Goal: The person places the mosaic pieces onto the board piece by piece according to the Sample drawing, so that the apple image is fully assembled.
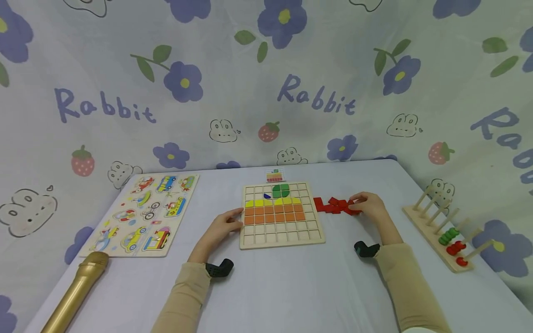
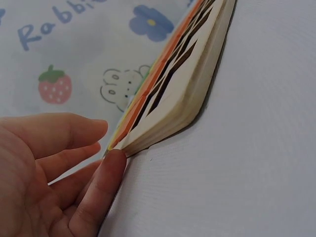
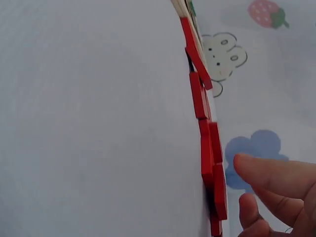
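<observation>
Nearest the camera lies one gold microphone (image 1: 75,291), at the near left corner of the counter (image 1: 291,286), which is covered in pale cloth. Past it, on the left, sits one vehicle puzzle (image 1: 143,215) close to the counter's left edge. One grid board (image 1: 282,240) lies in the middle, with a row of yellow tiles, two rows of orange tiles and a green shape; its near rows are unfilled. One small picture card (image 1: 275,175) sits just beyond its far edge.

One left hand (image 1: 222,224) rests relaxed, fingertips (image 2: 111,165) touching the board's left edge, gripping nothing. One right hand (image 1: 370,206) is at the right end of the red tiles (image 1: 333,205), a cluster just right of the board; whether it pinches one, I cannot tell.

One peg rack (image 1: 445,231) stands along the right edge, carrying green and red rings. Open cloth spreads across the near half between the sleeves.
</observation>
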The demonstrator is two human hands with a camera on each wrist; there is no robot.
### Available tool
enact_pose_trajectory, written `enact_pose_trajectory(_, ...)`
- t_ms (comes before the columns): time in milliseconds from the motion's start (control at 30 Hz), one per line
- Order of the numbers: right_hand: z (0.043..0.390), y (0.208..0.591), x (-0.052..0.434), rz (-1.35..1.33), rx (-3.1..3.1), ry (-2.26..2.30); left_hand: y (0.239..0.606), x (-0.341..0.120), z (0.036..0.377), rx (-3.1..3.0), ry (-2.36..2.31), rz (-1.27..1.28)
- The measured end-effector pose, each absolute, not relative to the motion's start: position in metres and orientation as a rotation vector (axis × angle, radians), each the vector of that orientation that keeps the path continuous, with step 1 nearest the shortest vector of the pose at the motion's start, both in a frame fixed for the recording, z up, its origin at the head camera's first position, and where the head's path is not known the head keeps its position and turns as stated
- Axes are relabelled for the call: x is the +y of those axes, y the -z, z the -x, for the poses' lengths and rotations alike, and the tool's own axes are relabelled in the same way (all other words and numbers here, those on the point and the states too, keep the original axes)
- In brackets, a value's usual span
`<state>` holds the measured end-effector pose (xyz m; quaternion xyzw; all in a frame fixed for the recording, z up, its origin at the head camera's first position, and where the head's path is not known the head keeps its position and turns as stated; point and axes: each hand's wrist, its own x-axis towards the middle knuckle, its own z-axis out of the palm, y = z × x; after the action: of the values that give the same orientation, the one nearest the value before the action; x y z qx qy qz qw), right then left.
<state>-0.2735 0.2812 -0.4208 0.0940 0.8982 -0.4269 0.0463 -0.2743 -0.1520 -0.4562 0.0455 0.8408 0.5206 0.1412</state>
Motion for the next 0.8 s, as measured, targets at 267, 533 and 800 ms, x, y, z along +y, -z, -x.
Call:
enact_pose_trajectory(267,0.266,0.423,0.293,-0.358,2.704,1.196,0.457,-0.152,0.276,2.428,-1.501,-0.133)
enact_pose_trajectory(533,0.265,0.422,0.29,-0.317,2.751,1.237,0.457,-0.154,0.273,2.45,-1.498,-0.18)
enact_pose_trajectory(800,0.278,0.416,0.265,-0.363,2.631,1.439,0.456,-0.152,0.273,2.421,-1.516,-0.13)
